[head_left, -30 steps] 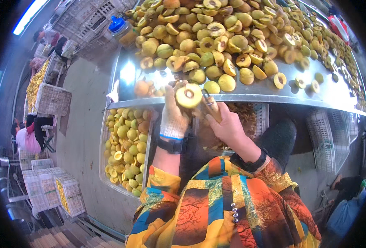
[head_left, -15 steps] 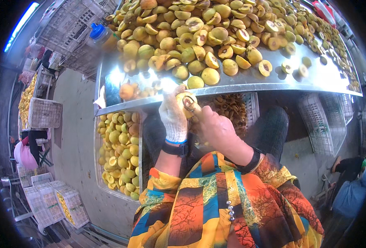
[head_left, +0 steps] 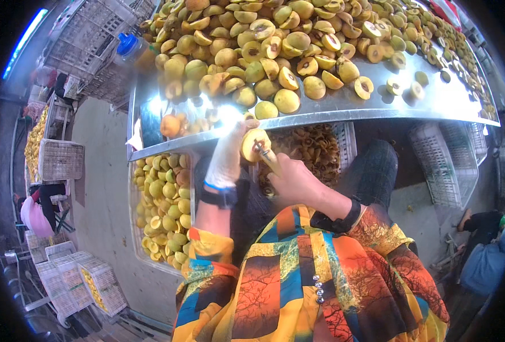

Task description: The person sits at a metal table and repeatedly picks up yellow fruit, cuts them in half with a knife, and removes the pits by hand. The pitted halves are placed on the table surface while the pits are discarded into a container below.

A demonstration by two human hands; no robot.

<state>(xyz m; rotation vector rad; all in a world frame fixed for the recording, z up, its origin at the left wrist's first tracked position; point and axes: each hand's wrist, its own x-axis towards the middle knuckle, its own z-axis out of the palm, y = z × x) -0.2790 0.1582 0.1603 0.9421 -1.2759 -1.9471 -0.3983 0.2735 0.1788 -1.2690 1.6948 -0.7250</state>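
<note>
My left hand, in a white glove, grips a halved peach just in front of the steel table's edge, with the cut face turned toward my right. Bare, my right hand is closed around a small pitting tool with a light handle. The tool's metal tip sits at the dark stone hollow in the middle of the fruit. Just beyond, the steel table bears a big heap of halved peaches. Beneath my hands is a crate of brown stones and scraps.
A crate of yellow peaches stands left of my legs. White plastic crates are at the right under the table, and others at the lower left. A blue-capped bottle stands at the table's left end. Another person is at the far right.
My left hand has turned and shifted slightly left and down with the halved peach. The right hand has moved a little down, and the tool's tip stays at the fruit's centre.
</note>
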